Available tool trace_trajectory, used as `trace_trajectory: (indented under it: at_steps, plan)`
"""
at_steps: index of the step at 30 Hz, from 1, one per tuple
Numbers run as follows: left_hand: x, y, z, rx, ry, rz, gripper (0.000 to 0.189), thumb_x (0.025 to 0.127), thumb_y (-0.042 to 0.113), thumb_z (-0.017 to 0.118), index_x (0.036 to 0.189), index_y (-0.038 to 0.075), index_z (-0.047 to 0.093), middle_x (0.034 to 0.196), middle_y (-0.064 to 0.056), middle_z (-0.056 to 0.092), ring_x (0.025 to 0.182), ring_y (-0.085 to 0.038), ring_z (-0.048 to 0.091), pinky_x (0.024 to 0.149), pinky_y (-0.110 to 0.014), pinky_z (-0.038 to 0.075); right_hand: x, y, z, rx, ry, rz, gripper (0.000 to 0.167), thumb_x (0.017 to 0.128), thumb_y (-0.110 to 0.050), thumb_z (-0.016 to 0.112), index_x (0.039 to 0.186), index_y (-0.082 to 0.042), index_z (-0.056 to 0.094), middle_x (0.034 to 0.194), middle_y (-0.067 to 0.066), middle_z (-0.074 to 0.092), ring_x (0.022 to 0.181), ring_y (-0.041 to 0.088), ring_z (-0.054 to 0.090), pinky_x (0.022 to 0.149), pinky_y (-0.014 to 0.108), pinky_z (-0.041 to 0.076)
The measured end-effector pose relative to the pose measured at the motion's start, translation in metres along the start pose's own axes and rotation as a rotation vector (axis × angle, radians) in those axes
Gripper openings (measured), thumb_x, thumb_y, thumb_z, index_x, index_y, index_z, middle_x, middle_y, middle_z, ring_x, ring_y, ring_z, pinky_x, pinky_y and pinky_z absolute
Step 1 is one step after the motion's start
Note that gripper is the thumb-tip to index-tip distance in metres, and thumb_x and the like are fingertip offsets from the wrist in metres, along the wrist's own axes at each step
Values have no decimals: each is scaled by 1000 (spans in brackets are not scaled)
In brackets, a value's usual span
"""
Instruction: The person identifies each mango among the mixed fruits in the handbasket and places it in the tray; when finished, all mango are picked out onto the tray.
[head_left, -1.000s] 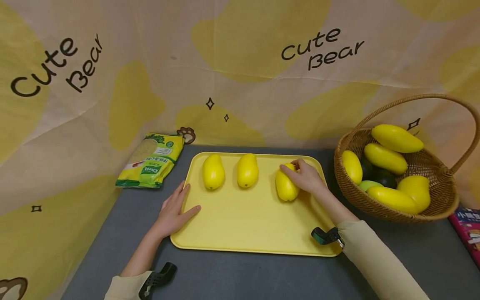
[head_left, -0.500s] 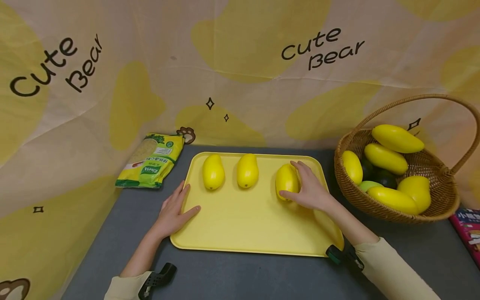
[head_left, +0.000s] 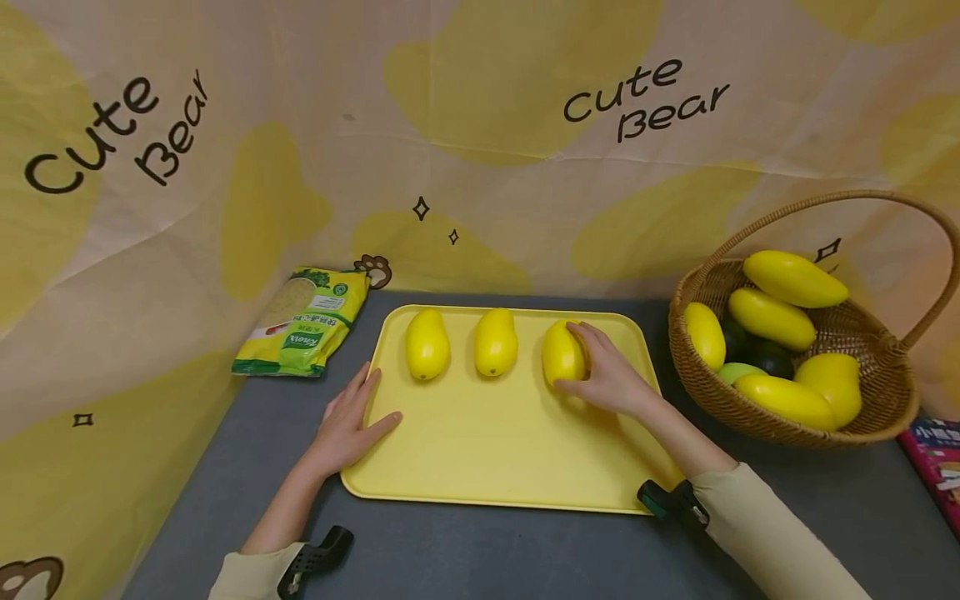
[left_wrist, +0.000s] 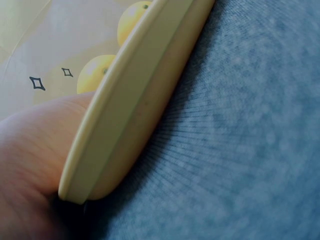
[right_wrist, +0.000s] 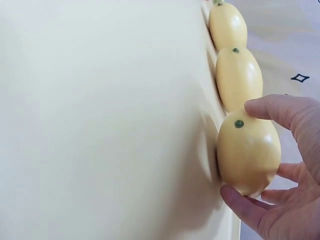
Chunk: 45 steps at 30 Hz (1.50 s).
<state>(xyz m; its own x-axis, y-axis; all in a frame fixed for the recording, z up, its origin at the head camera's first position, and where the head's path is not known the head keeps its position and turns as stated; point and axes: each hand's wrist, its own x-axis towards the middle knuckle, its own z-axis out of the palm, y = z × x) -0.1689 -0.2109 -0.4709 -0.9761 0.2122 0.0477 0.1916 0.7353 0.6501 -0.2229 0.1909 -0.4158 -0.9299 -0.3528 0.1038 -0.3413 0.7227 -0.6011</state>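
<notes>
Three yellow mangoes lie in a row along the far side of a yellow tray. My right hand holds the right-hand mango, thumb at its near end and fingers round its far right side. In the right wrist view, the thumb and fingertips span this mango low over the tray. The middle mango and the left mango stand apart from it. My left hand rests on the tray's left edge, fingers extended along the rim and thumb over the tray. Part of it shows beside the rim.
A wicker basket with a tall handle stands right of the tray, holding several mangoes and darker green fruit. A yellow-green Knorr packet lies at the back left. A pink package shows at the right edge. Printed cloth hangs behind the table.
My right hand first shifted its grasp toward the near end of the right mango. Since then the mango has moved slightly left and away from me. My left hand stays put.
</notes>
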Motion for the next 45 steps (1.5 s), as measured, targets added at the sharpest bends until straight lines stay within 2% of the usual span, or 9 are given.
trace_trajectory:
  at_steps: [10, 25, 29, 35, 39, 45]
  plan:
    - [2, 1, 1, 3, 1, 0, 85, 94, 43, 63, 153, -2, 22, 160, -24, 8, 142, -47, 14, 108, -62, 5, 14, -2, 0, 4, -14, 15, 94, 79, -25, 80, 151, 1, 26, 154, 27, 23, 141, 42, 26, 112, 56, 24]
    - [1, 8, -2, 0, 1, 12, 82, 95, 38, 62, 152, -4, 23, 159, -25, 9, 142, -46, 15, 108, -62, 6, 14, 1, -1, 5, -1, -16, 93, 79, -25, 80, 150, 3, 27, 154, 27, 23, 140, 42, 26, 112, 56, 23]
    - [1, 8, -2, -3, 1, 10, 82, 95, 38, 62, 152, -4, 22, 160, -24, 8, 142, -46, 15, 108, -62, 6, 11, -1, -3, 23, 19, -18, 90, 81, -24, 78, 150, 4, 27, 154, 26, 24, 138, 41, 30, 110, 55, 27]
    - [1, 8, -3, -3, -2, 4, 83, 94, 39, 62, 152, -4, 22, 160, -24, 8, 142, -47, 14, 108, -62, 6, 2, -2, -9, 107, 46, -23, 80, 86, -18, 74, 150, 0, 30, 153, 26, 25, 127, 44, 42, 91, 53, 48]
    - [0, 8, -3, -8, -6, 1, 83, 95, 40, 62, 153, -4, 22, 160, -24, 8, 142, -48, 13, 108, -62, 5, -7, -5, -17, 130, 57, -46, 72, 90, -15, 71, 149, 0, 32, 151, 24, 29, 127, 45, 42, 89, 56, 49]
    - [-2, 6, -2, -2, -8, -1, 83, 95, 41, 61, 153, -4, 21, 160, -25, 8, 142, -47, 13, 108, -62, 6, -25, -14, -35, 69, 99, -82, 66, 92, -18, 69, 148, -6, 37, 147, 18, 40, 124, 37, 48, 88, 53, 50]
